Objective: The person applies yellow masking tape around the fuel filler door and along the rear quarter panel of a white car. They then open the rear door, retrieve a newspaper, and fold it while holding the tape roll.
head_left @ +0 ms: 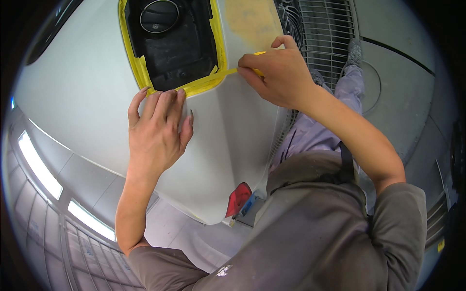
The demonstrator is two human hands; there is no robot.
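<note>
Where our forearms reach up over the white car panel point(87, 92), our left hand point(158, 128) lies flat, fingers spread narrowly, fingertips on the yellow tape point(206, 85). Our right hand point(274, 72) pinches a tape strip point(228, 72), its long axis running left-right, slightly tilted. Beyond, yellow tape frames the black filler recess point(174, 43). Low on the panel sits a red lamp point(238, 199).

This is a car body shop, most likely a paint booth. A grey-primed car body panel point(87, 97) has its fuel-filler opening point(170, 39) masked with yellow masking tape point(141, 68), a metal floor grate point(325, 34) lies beside it (typical of spray booths), and a red tail light point(238, 199) shows below.
</note>
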